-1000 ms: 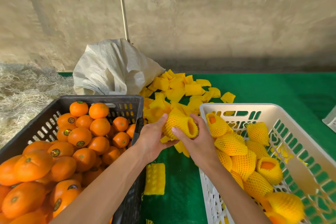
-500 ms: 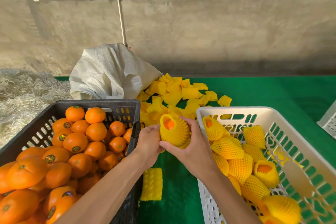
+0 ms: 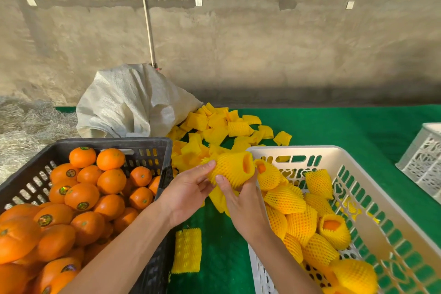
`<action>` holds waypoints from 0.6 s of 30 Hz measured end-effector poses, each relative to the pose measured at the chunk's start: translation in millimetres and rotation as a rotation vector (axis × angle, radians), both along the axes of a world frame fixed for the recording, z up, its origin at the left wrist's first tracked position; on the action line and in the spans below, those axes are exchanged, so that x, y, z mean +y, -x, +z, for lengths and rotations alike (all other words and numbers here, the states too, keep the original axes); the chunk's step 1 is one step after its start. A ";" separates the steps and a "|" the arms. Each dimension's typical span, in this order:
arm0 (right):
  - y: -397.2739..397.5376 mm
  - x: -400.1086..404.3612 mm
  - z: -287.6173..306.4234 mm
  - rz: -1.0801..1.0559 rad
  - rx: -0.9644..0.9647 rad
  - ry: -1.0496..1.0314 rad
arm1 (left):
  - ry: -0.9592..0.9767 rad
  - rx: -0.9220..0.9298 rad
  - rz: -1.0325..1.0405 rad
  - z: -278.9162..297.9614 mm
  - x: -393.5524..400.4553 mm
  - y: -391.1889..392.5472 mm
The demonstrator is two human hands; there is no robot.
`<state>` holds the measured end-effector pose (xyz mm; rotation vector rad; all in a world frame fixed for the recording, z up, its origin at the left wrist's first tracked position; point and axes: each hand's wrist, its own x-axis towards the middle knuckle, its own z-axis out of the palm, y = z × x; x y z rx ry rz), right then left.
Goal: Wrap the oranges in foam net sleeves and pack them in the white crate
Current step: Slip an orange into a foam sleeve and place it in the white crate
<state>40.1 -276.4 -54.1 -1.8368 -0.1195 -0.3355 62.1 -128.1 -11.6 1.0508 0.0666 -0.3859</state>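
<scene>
Both hands, left hand (image 3: 188, 194) and right hand (image 3: 245, 207), grip the sleeved orange (image 3: 232, 170), now carried right to the white crate (image 3: 298, 150) rim, ready for packing.

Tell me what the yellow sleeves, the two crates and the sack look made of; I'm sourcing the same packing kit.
Loose sleeve: soft foam netting, matte, with a visible open mesh. White crate and black crate: apparently moulded rigid plastic, with smooth rims and slotted walls. Sack: probably woven plastic fabric, showing a fine weave and crumpled folds.
</scene>
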 end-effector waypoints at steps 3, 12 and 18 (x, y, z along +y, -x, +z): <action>-2.9 -0.6 0.8 0.013 0.030 -0.139 | -0.001 -0.066 -0.003 -2.8 -1.2 -1.3; -1.1 0.4 7.0 -0.023 0.101 -0.264 | -0.026 -0.057 0.039 -6.9 -4.8 0.4; -6.2 -34.2 28.2 -0.445 -0.108 -0.013 | -0.064 -0.013 0.101 -7.5 -9.3 6.0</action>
